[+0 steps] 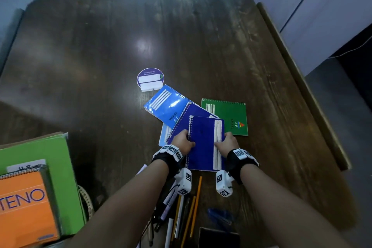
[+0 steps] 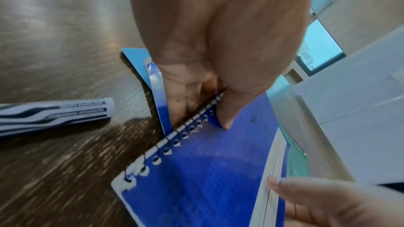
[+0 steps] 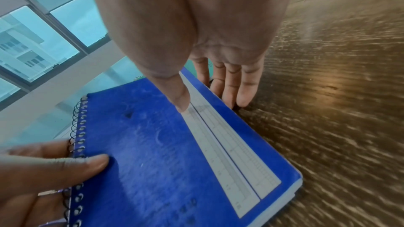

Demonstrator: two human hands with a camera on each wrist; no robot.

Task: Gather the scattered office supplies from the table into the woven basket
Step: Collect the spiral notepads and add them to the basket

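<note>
I hold a dark blue spiral notebook (image 1: 203, 147) (image 2: 207, 179) (image 3: 153, 153) with both hands over the near middle of the table. My left hand (image 1: 186, 141) (image 2: 203, 115) pinches its spiral edge, thumb on the cover and fingers underneath. My right hand (image 1: 226, 142) (image 3: 210, 104) grips the opposite edge, thumb on the white strip. Beneath and beyond lie a second dark blue notebook (image 1: 194, 113), a light blue notebook (image 1: 168, 104) and a green notebook (image 1: 229, 117). The woven basket's rim (image 1: 86, 201) shows at lower left, with a green folder (image 1: 40, 159) and an orange notebook (image 1: 24, 203) in it.
A round purple card with white blocks (image 1: 150, 78) lies past the notebooks. Several pens and pencils (image 1: 181, 217) lie under my wrists, and a striped marker (image 2: 54, 113) is near the left hand. A blue item (image 1: 219, 215) and a black box (image 1: 218, 235) sit at the front.
</note>
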